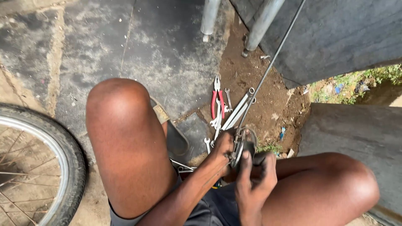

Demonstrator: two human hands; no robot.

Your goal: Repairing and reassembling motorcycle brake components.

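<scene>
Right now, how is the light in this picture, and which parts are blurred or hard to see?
Head view: soft, even daylight, no hard shadows or glare. The pliers and wheel are fairly sharp. The left hand and right hand are dark and slightly blurred around the round metal part, so its details are unclear. The edges bend a little, from a wide lens.

One head-worn camera looks steeply down, close over the seated person's bare knees, onto the grey concrete floor [167, 50].
</scene>
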